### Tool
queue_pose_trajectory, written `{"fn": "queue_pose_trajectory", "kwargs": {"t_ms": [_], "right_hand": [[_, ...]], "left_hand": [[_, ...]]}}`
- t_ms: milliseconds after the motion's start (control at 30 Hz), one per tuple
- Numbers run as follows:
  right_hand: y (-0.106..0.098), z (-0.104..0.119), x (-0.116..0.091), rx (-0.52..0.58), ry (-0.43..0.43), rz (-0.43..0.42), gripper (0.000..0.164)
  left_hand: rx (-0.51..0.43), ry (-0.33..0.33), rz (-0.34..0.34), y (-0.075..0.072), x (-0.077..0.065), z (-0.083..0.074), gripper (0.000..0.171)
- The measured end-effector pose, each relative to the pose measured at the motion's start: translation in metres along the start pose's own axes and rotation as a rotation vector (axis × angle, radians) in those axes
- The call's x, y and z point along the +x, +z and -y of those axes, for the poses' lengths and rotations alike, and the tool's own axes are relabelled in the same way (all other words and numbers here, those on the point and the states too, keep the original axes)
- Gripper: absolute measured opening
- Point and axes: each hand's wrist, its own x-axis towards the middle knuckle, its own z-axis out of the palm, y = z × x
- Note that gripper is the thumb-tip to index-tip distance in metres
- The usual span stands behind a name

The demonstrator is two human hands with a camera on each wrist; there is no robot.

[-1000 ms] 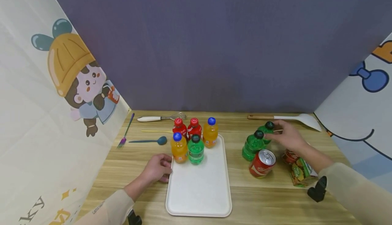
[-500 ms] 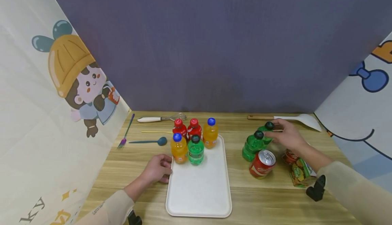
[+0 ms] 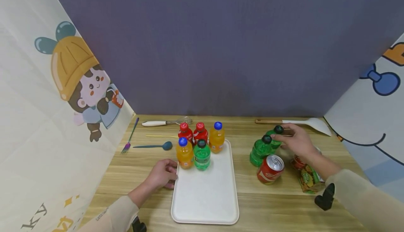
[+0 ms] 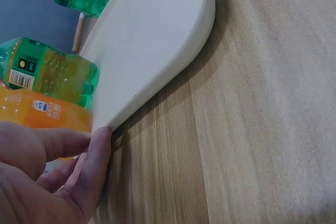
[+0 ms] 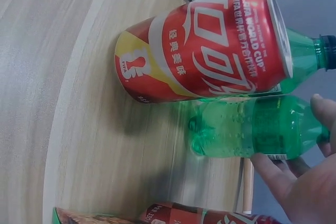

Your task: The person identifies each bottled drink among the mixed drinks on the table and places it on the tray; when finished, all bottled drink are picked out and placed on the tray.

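Observation:
My left hand [image 3: 162, 173] pinches the left rim of a white tray [image 3: 206, 197]; thumb and finger meet at the edge in the left wrist view. Standing at the tray's far end are two orange-drink bottles [image 3: 184, 154] with blue caps, a green soda bottle [image 3: 202, 154] and two red-capped bottles [image 3: 200, 133]. On the right, my right hand [image 3: 298, 140] has thumb and fingers around the upper part of another green bottle [image 5: 273, 127]. A second green bottle [image 3: 260, 151] stands close beside it, and a red cola can [image 3: 269, 169] is just in front.
Under my right forearm lie a red can [image 3: 298, 161] and a patterned snack box [image 3: 310, 179]. Along the back are a whisk [image 3: 157, 123] and a white spatula [image 3: 312, 123]. A purple fork [image 3: 126, 146], a dark blue spoon [image 3: 157, 145] and a thin yellow stick [image 3: 161, 135] lie at left.
The gripped green bottle's cap has shifted very slightly right, and my right forearm has drawn in slightly. My left hand, the tray and its bottles stay put.

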Motion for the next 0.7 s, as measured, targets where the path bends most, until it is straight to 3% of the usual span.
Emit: {"fn": "queue_pose_trajectory", "kwargs": {"t_ms": [200,700], "right_hand": [[0.0,-0.001,-0.002,0.005,0.005,-0.025,0.069],[-0.011,0.013,-0.003,-0.028,-0.1,-0.11,0.056]], "left_hand": [[-0.015,0.009,0.007,0.0,-0.001,0.001,0.046],[-0.011,0.01,0.015,0.0,-0.002,-0.002,0.047]]}}
